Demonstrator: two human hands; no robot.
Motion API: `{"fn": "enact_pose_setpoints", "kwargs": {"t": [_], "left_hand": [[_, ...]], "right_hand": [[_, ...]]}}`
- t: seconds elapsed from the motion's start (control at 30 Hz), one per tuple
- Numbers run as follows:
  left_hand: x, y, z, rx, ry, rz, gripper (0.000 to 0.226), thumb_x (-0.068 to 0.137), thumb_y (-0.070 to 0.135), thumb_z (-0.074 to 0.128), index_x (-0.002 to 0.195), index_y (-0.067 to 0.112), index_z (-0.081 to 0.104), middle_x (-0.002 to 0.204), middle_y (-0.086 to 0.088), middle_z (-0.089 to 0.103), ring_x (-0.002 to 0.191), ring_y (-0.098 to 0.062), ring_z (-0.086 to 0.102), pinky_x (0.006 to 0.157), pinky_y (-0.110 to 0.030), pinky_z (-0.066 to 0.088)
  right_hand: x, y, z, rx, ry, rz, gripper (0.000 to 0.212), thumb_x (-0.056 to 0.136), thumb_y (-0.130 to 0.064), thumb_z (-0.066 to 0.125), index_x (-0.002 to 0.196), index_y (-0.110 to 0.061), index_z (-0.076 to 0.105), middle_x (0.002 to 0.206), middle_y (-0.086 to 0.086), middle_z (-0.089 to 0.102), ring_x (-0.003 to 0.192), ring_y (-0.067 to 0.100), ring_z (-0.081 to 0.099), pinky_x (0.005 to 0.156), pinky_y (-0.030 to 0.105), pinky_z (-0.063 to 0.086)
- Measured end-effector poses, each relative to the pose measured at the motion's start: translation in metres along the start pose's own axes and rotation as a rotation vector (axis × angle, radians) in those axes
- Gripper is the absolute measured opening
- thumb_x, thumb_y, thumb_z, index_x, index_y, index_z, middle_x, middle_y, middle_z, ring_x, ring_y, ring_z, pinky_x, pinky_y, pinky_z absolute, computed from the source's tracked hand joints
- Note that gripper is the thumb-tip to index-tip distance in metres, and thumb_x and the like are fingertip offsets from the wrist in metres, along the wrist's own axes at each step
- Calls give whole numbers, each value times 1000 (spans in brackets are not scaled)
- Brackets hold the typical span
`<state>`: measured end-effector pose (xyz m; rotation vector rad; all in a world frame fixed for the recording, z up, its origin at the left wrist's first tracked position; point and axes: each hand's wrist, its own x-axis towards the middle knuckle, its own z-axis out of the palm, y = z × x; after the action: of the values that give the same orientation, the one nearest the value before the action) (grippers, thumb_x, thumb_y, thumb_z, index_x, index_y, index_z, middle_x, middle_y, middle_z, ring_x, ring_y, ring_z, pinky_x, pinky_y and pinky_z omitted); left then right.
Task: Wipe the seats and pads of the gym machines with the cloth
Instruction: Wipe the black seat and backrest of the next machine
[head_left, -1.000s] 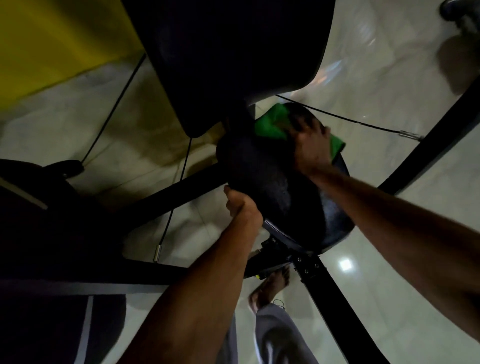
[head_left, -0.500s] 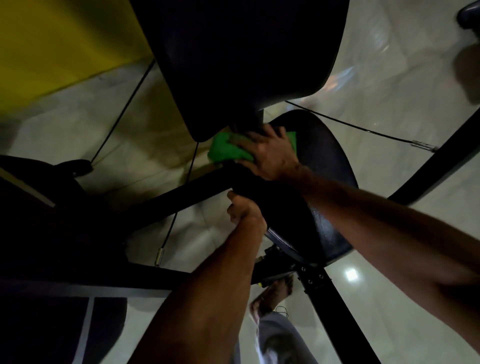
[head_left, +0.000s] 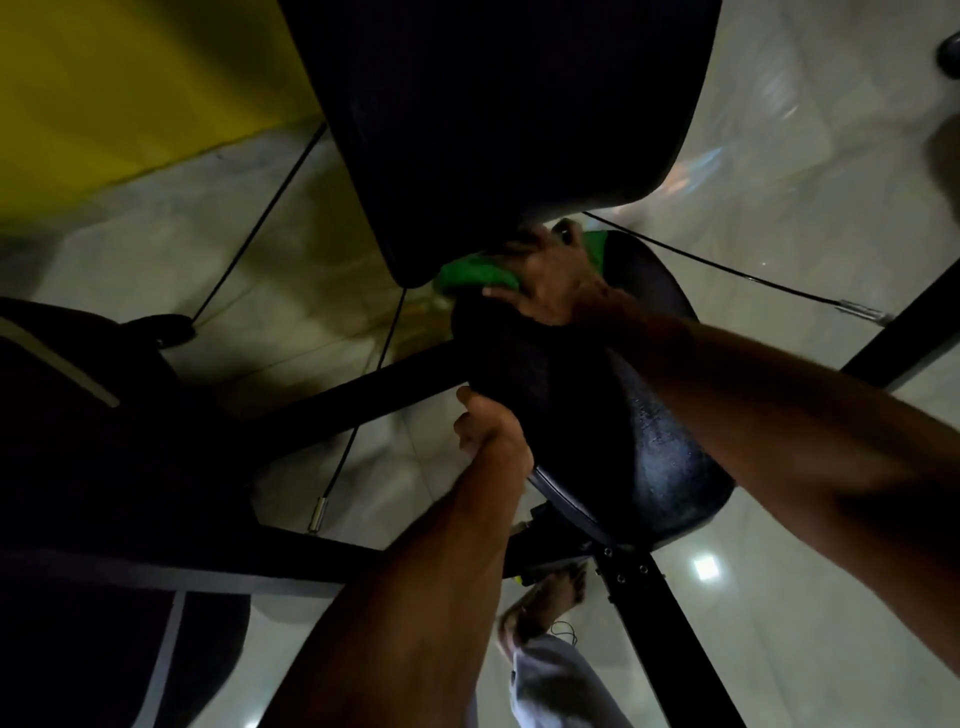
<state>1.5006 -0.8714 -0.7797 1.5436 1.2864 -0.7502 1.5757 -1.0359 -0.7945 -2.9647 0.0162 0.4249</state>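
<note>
Where the floor (head_left: 779, 156) shows: pale glossy tile throwing back lamp glare; judged slick, so the foot (head_left: 545, 597) could slide if the person leans harder into the wipe.
Back pad (head_left: 493, 104): broad, dark, smooth upholstery with rounded corners; its lower edge hangs just above the seat's far end, and knuckles could scrape in that narrow gap.
Seat (head_left: 623, 415): rounded dark pad with a pebbled, faintly shiny skin, tilted on its mount; it may rock under pressure unless held.
Frame (head_left: 675, 649): black square tube, bolted under the seat; hard edges close to the foot.
Right grip (head_left: 556, 280): lies over the cloth at the seat's far end, fingers bent round the bunched fabric and partly hidden beneath the back pad, thumb out along the seat's edge.
Left grip (head_left: 491, 431): fingers curled round the seat's near left rim, steadying it; a slip there would likely let the seat shift.
Cloth (head_left: 475, 273): green, soft, crumpled, pressed on the seat under the right grip; bunched so, it probably wipes a narrow strip and could miss the seam.
Cable (head_left: 727, 267): thin black wire with a metal end, strung behind the seat; a wide stroke might snag it.
</note>
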Motion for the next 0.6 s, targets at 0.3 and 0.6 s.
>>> {"fn": "enact_pose_setpoints", "kwargs": {"t": [0.3, 0.6], "left_hand": [[-3, 2, -1, 127, 40, 54, 63, 102, 50, 28, 142, 5, 47, 145, -23, 48, 130, -40, 49, 108, -49, 38], [-9, 4, -1, 168, 56, 47, 62, 104, 47, 30, 141, 1, 47, 141, -22, 52, 127, -40, 52, 103, -49, 42]], "right_hand": [[-22, 24, 1, 57, -9, 30, 78, 90, -78, 24, 147, -32, 50, 152, 1, 50, 140, 29, 42, 113, 58, 24], [-40, 51, -1, 157, -26, 575, 73, 90, -81, 31, 152, -42, 33, 156, 0, 37, 141, 33, 33, 104, 62, 33]]}}
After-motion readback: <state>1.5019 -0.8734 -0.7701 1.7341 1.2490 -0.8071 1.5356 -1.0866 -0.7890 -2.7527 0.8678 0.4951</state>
